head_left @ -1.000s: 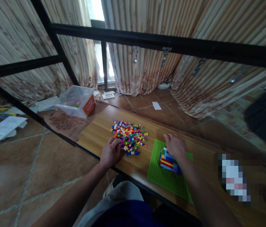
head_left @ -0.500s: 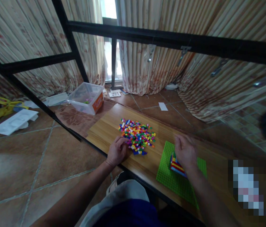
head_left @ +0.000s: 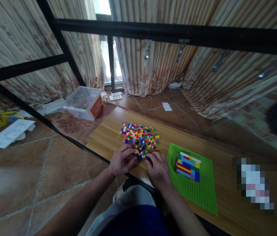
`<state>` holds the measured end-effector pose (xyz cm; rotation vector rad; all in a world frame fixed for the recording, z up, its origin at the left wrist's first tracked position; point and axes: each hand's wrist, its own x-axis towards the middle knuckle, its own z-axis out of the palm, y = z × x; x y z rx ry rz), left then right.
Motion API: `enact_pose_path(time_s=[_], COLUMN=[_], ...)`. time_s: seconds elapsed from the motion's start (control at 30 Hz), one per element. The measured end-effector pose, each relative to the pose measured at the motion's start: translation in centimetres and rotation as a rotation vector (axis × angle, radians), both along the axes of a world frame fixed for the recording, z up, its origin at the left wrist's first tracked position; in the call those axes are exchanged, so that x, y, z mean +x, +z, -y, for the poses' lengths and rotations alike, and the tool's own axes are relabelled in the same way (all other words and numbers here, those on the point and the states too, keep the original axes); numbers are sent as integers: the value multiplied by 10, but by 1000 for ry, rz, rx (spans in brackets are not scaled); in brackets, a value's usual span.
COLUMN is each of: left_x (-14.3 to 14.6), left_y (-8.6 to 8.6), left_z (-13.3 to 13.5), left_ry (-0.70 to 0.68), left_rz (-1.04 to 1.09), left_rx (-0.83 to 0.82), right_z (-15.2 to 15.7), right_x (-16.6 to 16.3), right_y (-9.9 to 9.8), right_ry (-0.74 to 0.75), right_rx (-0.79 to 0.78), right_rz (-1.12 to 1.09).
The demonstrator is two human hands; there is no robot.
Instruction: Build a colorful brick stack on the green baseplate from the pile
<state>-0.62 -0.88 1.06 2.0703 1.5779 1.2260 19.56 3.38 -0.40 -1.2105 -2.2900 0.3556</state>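
Note:
A pile of small multicoloured building bricks (head_left: pixel 142 136) lies on the wooden table. My left hand (head_left: pixel 121 160) is at the pile's near left edge, its fingers bent and its thumb apart from them. Across from it, my right hand (head_left: pixel 158 168) has its fingertips closed around a dark blue brick (head_left: pixel 147 157) at the pile's near edge. To the right lies a green baseplate (head_left: pixel 192 196). A layered block of bricks (head_left: pixel 187 166) in red, yellow, blue and white stands on it, and neither hand touches it.
A clear plastic bin (head_left: pixel 84 103) with a few bricks inside stands on a mat beyond the table's left end. The wooden tabletop (head_left: pixel 104 137) has a dark frame edge. Black metal bars (head_left: pixel 128 27) cross in front of the curtains. A white molded tray (head_left: pixel 10 132) lies on the floor.
My right hand has moved left from the block on the baseplate to the near edge of the brick pile, uncovering the block. My left hand stays by the pile, its thumb now apart.

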Motion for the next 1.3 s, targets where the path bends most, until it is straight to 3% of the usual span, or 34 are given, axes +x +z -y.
enact_pose_path(time_s=[0.2, 0.37, 0.7, 0.83, 1.03, 1.3], left_x=[1, 0, 0, 2, 5, 5], left_y=[-3, -3, -8, -8, -10, -14], left_z=[0, -2, -4, -3, -10, -18], left_ry=[-103, -112, 89, 159, 515, 505], left_rz=[-149, -149, -33, -12, -38, -213], left_rx=[-71, -66, 25, 40, -2, -64], right_z=[1, 11, 9, 7, 2, -2], right_x=[-3, -15, -26, -24, -11, -6], right_y=[5, 4, 6, 4, 1, 0], right_ry=[-79, -9, 9, -1, -69, -91], right_rx=[18, 81, 103, 110, 79, 101], right_rz=[0, -46, 23, -66, -130, -66])
